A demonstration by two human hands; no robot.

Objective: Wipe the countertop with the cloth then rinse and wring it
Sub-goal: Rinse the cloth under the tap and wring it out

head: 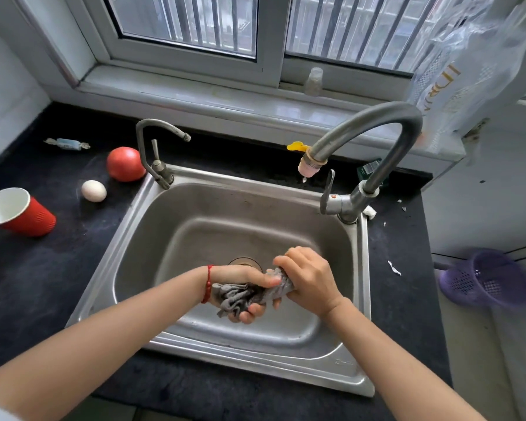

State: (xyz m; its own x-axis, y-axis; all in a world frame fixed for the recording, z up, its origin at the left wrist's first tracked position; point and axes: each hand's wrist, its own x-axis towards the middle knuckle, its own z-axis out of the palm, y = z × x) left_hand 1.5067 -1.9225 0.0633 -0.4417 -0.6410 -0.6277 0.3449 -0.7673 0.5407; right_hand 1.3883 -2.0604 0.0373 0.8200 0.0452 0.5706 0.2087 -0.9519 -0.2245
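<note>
Where both hands close, cloth middle hidden over sink.

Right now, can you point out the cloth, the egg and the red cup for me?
cloth [239, 297], head view, on the bunched grey folds between the two hands.
egg [94, 191], head view, middle of its white shell.
red cup [35, 218], head view, on its ribbed red side.

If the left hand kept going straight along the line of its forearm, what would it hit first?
The left hand points rightward over the sink; first in line is the right hand, already gripping the same grey cloth. Beyond that, probably the sink's right wall; depth is unclear.
</note>
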